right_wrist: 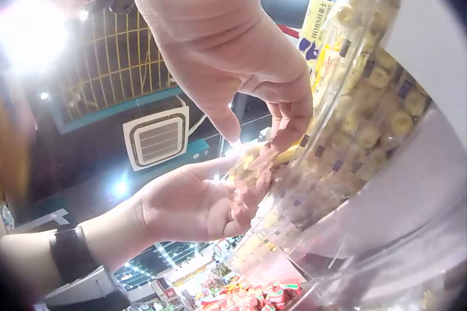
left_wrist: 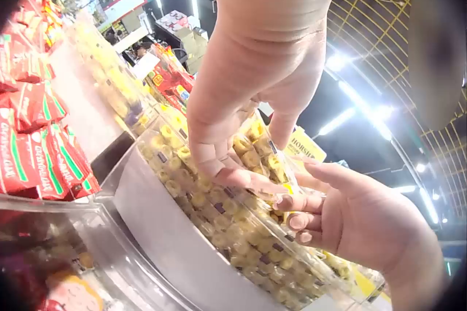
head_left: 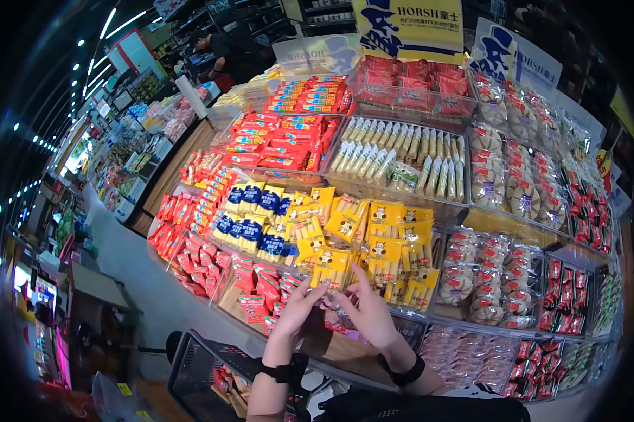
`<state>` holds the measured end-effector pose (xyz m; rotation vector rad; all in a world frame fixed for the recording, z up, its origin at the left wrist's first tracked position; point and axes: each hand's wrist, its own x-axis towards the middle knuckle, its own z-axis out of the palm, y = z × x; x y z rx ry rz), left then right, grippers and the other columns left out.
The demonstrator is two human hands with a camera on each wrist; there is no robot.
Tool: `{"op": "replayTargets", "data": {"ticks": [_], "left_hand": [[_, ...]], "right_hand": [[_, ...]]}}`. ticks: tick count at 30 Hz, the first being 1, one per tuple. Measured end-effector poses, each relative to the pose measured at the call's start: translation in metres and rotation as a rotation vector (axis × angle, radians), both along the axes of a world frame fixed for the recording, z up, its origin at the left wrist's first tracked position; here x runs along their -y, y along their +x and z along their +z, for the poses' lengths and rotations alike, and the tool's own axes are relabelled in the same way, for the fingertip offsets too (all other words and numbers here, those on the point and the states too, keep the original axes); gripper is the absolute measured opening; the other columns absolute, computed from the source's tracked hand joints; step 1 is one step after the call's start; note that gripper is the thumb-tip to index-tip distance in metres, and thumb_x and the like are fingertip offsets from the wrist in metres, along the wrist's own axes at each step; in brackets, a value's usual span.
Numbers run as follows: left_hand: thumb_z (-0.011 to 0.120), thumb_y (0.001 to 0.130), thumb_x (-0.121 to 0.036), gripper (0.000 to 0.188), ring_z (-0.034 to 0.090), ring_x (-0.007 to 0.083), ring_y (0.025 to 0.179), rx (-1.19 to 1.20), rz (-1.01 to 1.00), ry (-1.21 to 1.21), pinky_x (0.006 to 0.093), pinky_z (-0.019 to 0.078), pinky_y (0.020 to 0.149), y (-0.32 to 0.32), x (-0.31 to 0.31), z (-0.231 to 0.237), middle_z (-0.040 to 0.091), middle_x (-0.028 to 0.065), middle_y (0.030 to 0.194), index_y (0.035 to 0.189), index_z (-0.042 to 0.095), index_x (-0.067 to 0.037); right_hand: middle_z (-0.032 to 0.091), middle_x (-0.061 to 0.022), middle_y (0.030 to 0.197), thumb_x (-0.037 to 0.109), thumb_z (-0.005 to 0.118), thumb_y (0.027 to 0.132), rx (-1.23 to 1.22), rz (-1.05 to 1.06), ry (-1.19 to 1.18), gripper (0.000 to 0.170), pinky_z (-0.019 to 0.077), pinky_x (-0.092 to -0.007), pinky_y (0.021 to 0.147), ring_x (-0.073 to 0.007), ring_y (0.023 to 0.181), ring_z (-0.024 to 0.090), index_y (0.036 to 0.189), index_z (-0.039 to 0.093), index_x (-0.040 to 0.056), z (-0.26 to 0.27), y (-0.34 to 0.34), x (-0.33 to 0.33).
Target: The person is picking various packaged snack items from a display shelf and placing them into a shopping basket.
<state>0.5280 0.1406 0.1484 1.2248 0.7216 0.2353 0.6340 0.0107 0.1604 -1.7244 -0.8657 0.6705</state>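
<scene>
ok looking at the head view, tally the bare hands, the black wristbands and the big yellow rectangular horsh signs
Bare hands: 2 (left hand, right hand)
Black wristbands: 2 (left wristband, right wristband)
Big yellow rectangular HORSH sign: 1
Total: 5

Left hand (left_wrist: 252,103): 1, entering from the top, fingers bent, tips meeting those of the right hand; whatever lies between is too hidden to tell. Right hand (left_wrist: 376,227): 1, lower right, fingers curled inward. Clear bin (left_wrist: 157,136): white-fronted, behind the hands, filled with pale yellow wrapped pieces (left_wrist: 226,227). Red packets (left_wrist: 44,143): several, green-striped, far left. Yellow sign (left_wrist: 308,145): 1, lettered HORSH. Ceiling grid (left_wrist: 376,16): yellow, upper right.
</scene>
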Motion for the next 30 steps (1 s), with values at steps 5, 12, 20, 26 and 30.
{"op": "replayTargets", "data": {"ticks": [5, 12, 20, 26, 30], "left_hand": [[0.056, 0.084, -0.023, 0.037, 0.050, 0.0041, 0.057, -0.084, 0.016, 0.127, 0.0173, 0.0385, 0.051, 0.014, -0.003, 0.006, 0.057, 0.0014, 0.072, 0.112, 0.046, -0.003], [0.052, 0.081, -0.044, 0.057, 0.061, 0.0278, 0.066, -0.490, -0.062, 1.011, 0.0350, 0.0459, 0.057, 0.025, 0.007, 0.025, 0.060, 0.0180, 0.079, 0.114, 0.041, 0.001], [0.054, 0.080, -0.038, 0.055, 0.058, 0.0313, 0.084, -0.459, 0.216, 1.271, 0.0377, 0.0471, 0.067, -0.001, 0.033, 0.036, 0.056, 0.0216, 0.097, 0.115, 0.040, 0.003], [0.057, 0.081, -0.025, 0.042, 0.057, 0.0239, 0.077, -0.242, 0.318, 0.992, 0.0318, 0.0464, 0.065, -0.095, 0.069, 0.025, 0.057, 0.0142, 0.091, 0.114, 0.045, -0.002], [0.056, 0.081, -0.018, 0.035, 0.057, 0.0183, 0.078, -0.270, 0.471, 0.837, 0.0282, 0.0467, 0.066, -0.197, 0.085, 0.003, 0.057, 0.0127, 0.091, 0.111, 0.047, -0.001]], "right_hand": [[0.056, -0.0056, 0.078, 0.029, 0.060, 0.077, 0.243, -0.012, 0.014, 0.059, 0.0457, -0.0320, 0.056, -0.0215, 0.063, 0.056, 0.127, 0.034, 0.0098, -0.011, 0.007, -0.009], [0.048, -0.0011, 0.066, 0.034, 0.063, 0.072, 0.576, -0.094, 0.038, 0.055, 0.0439, -0.0289, 0.048, -0.0157, 0.055, 0.053, 0.122, 0.045, 0.0192, -0.023, 0.007, -0.017], [0.046, -0.0020, 0.064, 0.030, 0.065, 0.071, 0.676, -0.129, 0.056, 0.053, 0.0437, -0.0278, 0.047, -0.0154, 0.053, 0.051, 0.120, 0.048, 0.0184, -0.026, -0.006, -0.016], [0.047, -0.0022, 0.065, 0.024, 0.069, 0.068, 0.583, -0.139, 0.103, 0.055, 0.0424, -0.0270, 0.050, -0.0158, 0.052, 0.049, 0.118, 0.048, 0.0153, -0.027, -0.020, -0.012], [0.048, -0.0040, 0.066, 0.021, 0.072, 0.065, 0.522, -0.142, 0.065, 0.057, 0.0414, -0.0281, 0.050, -0.0169, 0.053, 0.049, 0.116, 0.048, 0.0112, -0.038, -0.026, -0.013]]}}
